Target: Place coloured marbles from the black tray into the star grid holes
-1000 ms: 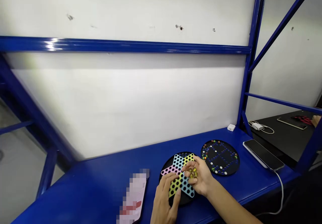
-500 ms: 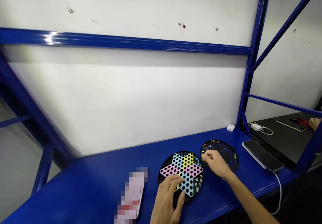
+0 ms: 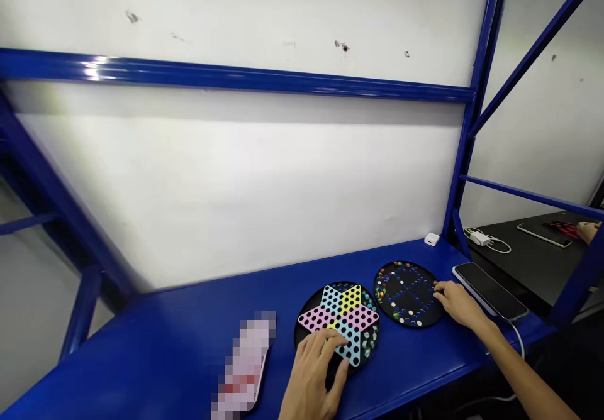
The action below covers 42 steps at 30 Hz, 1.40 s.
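My left hand (image 3: 315, 373) lies over the front left part of a Chinese checkers board (image 3: 350, 339), fingers spread and holding nothing. That board is a round black tray with a star of pink, blue and yellow points full of holes; glass marbles (image 3: 369, 341) sit in its right-hand compartments. My right hand (image 3: 457, 300) is at the right rim of a second round black board (image 3: 409, 307), its fingers pinched together. Whatever they may hold is hidden. Around this board's edge lie small coloured pieces (image 3: 381, 294) and several white dots or pieces.
A phone (image 3: 493, 288) lies right of my right hand, with a white cable by the table edge. A white charger plug (image 3: 431, 239) stands at the back. Left of my left hand lies a pixelated flat item (image 3: 243, 370). Another person's hand (image 3: 587, 230) shows over a black table.
My right hand has moved from the left side of the second board across to its right rim, uncovering its front. My left hand stays on the star board.
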Tool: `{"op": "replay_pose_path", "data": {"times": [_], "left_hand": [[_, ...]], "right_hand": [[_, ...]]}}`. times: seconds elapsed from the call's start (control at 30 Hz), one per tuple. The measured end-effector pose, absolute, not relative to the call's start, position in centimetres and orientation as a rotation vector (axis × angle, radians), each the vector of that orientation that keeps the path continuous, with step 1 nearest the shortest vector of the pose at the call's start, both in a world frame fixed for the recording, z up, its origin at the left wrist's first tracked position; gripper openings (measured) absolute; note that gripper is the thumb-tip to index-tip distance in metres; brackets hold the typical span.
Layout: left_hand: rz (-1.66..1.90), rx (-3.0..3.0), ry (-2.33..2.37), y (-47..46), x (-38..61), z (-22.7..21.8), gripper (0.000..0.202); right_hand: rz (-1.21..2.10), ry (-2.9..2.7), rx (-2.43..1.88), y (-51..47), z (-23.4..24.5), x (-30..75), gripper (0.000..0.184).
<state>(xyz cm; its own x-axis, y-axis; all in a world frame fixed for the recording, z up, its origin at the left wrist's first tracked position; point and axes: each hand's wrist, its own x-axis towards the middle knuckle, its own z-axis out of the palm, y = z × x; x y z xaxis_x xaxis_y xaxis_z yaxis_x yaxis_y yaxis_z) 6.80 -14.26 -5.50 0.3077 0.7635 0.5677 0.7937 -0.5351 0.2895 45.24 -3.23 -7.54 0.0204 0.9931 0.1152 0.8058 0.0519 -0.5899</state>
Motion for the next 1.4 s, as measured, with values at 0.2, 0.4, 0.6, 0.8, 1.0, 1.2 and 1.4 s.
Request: {"op": "replay_pose_path", "data": {"times": [0.2,0.4,0.6,0.8,1.0,1.2,1.4], "left_hand": [[-1.037,-2.525,-1.484,-14.3,7.0,-5.1,0.017],[-1.033,-2.532,-1.509,-14.5,7.2,-4.9,0.016],[-1.023,-2.543,-1.499,-14.5,7.4,-4.8,0.018],[-1.000,-2.563,-1.525,-14.5,7.2,-4.9,0.020],[-1.003,-2.555,-1.507,-14.4,7.1,-5.0,0.019],[-1.044,-2.531,-1.471,-14.3,7.2,-4.9,0.021],[-1.035,-2.534,-1.477,-14.3,7.3,-5.0,0.019]], "right_hand": [[1.093,-1.582,-1.524,-4.0,-5.6,43.8,0.041],[0.960,-1.718,-1.505,-3.6,-5.8,42.7,0.046],[0.777,-1.768,-1.517,-1.1,-6.5,42.8,0.037],[0.854,-1.642,-1.471,2.0,-5.1,39.7,0.027],[0.964,-1.731,-1.264,1.1,-4.8,35.1,0.029],[0.939,-1.676,-1.239,0.3,-5.4,33.9,0.030],[0.927,-1.957,-1.206,0.0,-6.3,33.5,0.011]]}}
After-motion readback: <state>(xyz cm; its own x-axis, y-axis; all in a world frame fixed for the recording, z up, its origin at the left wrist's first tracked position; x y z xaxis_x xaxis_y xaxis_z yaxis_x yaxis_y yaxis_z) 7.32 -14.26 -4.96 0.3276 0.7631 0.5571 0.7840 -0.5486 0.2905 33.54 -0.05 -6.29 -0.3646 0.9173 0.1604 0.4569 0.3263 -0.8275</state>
